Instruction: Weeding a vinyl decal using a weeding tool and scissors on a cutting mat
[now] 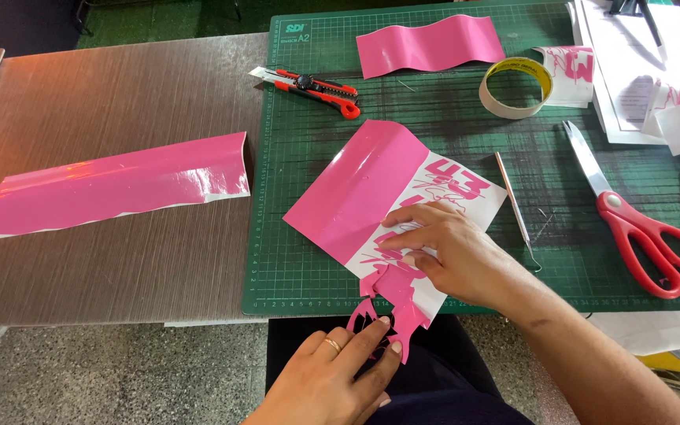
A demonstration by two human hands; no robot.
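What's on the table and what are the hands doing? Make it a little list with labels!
Left hand: pinches a strip of pink scrap hanging off the sheet's near edge
Right hand: presses flat on the pink sticker sheet
Under the sheet: green cutting mat
Right of the hand: thin metal pick, red scissors
Far side of mat: red craft knife, tape roll, wavy pink piece
Left, on the brown table: long pink strip
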